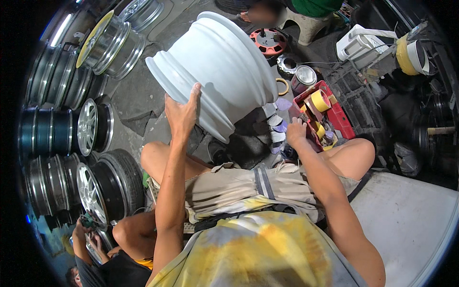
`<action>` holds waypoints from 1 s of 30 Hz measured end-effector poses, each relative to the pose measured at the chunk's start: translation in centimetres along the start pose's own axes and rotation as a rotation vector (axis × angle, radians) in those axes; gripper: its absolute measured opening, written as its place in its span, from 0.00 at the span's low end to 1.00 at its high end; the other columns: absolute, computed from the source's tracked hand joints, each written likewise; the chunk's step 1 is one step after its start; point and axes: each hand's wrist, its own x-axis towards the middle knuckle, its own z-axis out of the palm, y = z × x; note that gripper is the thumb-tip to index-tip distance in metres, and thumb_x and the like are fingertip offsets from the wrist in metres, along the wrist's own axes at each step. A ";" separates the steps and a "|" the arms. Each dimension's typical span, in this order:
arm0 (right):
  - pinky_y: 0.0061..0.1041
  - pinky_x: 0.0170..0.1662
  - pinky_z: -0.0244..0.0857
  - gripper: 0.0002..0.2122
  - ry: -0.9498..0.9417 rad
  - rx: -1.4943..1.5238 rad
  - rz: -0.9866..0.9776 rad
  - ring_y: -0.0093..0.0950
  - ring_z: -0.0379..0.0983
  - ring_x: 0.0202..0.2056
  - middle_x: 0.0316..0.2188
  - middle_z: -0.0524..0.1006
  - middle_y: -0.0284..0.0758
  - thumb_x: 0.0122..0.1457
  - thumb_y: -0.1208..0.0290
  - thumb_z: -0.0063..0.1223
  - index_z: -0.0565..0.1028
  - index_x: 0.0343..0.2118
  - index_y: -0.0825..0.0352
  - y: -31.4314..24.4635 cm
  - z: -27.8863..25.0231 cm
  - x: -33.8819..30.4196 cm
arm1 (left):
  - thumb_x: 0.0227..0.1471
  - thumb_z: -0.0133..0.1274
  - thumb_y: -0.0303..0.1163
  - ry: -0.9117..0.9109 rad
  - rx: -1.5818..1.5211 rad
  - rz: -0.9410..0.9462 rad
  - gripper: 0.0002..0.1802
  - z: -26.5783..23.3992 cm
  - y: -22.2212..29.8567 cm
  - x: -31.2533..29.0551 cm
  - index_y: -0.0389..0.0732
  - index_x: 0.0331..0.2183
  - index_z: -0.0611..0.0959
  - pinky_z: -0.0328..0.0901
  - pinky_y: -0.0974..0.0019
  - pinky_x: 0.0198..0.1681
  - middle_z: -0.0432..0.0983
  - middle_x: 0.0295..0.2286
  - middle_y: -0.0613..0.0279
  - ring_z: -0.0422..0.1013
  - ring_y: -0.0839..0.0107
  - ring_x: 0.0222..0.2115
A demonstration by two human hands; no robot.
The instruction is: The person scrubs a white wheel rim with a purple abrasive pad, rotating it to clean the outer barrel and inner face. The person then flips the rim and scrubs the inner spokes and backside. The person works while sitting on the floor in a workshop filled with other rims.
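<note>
The left grip [181,114] is clamped on the lower lip of a pale, matt wheel rim [222,62], thumb laid against the outer wall and the other fingers mostly hidden. The wheel rim sits tilted above and to the right of this grip, its barrel leaning over toward the upper right. The right grip [296,130] is well apart from it, to the right and a little lower, fingers curled at the near-left edge of a red tray [348,125]; whether it pinches anything, I cannot tell. Just up and right of the right grip, a yellow tape roll [320,101] lies in the tray. Immediately left of the right grip are overlapping white and purple pieces [276,125]. Beyond the right grip, above it, stand an open-looking can [305,76] and, farther off, an orange-red reel [268,42]. Left of the left grip, a silver-spoked wheel [87,128] stands near stacked rims [48,126], with a tyre [128,184] lower down. Far below and left of the left grip, a co-worker's hands [91,239] are partly visible.
</note>
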 end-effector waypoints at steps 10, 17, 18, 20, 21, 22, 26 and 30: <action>0.42 0.58 0.60 0.09 0.117 -0.083 -0.416 0.36 0.70 0.55 0.46 0.77 0.35 0.59 0.66 0.54 0.84 0.38 0.56 -3.5 6.6 0.4 | 0.68 0.45 0.47 0.265 0.122 0.203 0.30 -3.6 -0.9 5.9 0.26 0.54 0.76 0.64 0.53 0.57 0.74 0.49 0.37 0.72 0.46 0.51; 0.52 0.44 0.71 0.15 0.140 0.586 -0.198 0.55 0.77 0.41 0.36 0.79 0.52 0.54 0.72 0.62 0.72 0.42 0.69 -3.9 -2.0 2.0 | 0.70 0.37 0.41 -0.290 0.418 0.482 0.26 -9.1 -0.4 15.8 0.30 0.48 0.81 0.66 0.55 0.55 0.76 0.49 0.47 0.74 0.52 0.48; 0.51 0.44 0.70 0.16 0.138 0.667 -0.160 0.57 0.76 0.40 0.33 0.79 0.54 0.53 0.72 0.62 0.70 0.42 0.69 -3.7 -3.2 1.9 | 0.70 0.35 0.41 -0.361 0.505 0.549 0.26 -8.7 -0.1 16.0 0.30 0.45 0.82 0.67 0.53 0.54 0.76 0.48 0.46 0.73 0.47 0.47; 0.51 0.45 0.69 0.17 0.256 0.748 -0.206 0.57 0.76 0.40 0.35 0.80 0.54 0.53 0.72 0.63 0.70 0.44 0.69 -2.6 -4.6 2.1 | 0.67 0.40 0.38 -0.425 0.579 0.597 0.20 -8.0 1.1 14.7 0.32 0.41 0.80 0.67 0.50 0.52 0.75 0.43 0.46 0.72 0.47 0.47; 0.51 0.45 0.69 0.18 0.314 0.787 -0.216 0.57 0.76 0.39 0.35 0.80 0.54 0.53 0.72 0.63 0.70 0.45 0.69 -1.7 -5.2 1.8 | 0.66 0.43 0.36 -0.471 0.593 0.591 0.16 -7.4 1.8 13.3 0.33 0.41 0.80 0.68 0.50 0.51 0.74 0.41 0.46 0.72 0.47 0.47; 0.49 0.44 0.68 0.15 0.394 0.820 -0.231 0.57 0.76 0.38 0.32 0.79 0.54 0.53 0.70 0.65 0.73 0.40 0.71 -1.1 -7.1 0.8 | 0.63 0.47 0.34 -0.498 0.565 0.709 0.13 -6.6 1.2 11.5 0.35 0.41 0.80 0.67 0.50 0.54 0.73 0.41 0.48 0.72 0.48 0.48; 0.46 0.40 0.67 0.13 0.424 0.786 -0.303 0.55 0.75 0.36 0.29 0.78 0.52 0.56 0.69 0.63 0.75 0.27 0.75 -0.9 -14.0 -1.9 | 0.54 0.54 0.31 -0.665 0.575 1.185 0.11 -4.1 -1.6 2.8 0.40 0.41 0.81 0.59 0.51 0.67 0.72 0.43 0.55 0.70 0.57 0.50; 0.36 0.39 0.71 0.09 0.317 1.074 -0.325 0.34 0.81 0.35 0.26 0.78 0.44 0.60 0.72 0.59 0.75 0.32 0.76 -0.6 -18.1 -4.7 | 0.55 0.53 0.30 -0.564 0.476 1.058 0.09 -4.6 -0.4 6.8 0.39 0.39 0.80 0.68 0.53 0.52 0.71 0.39 0.54 0.70 0.55 0.45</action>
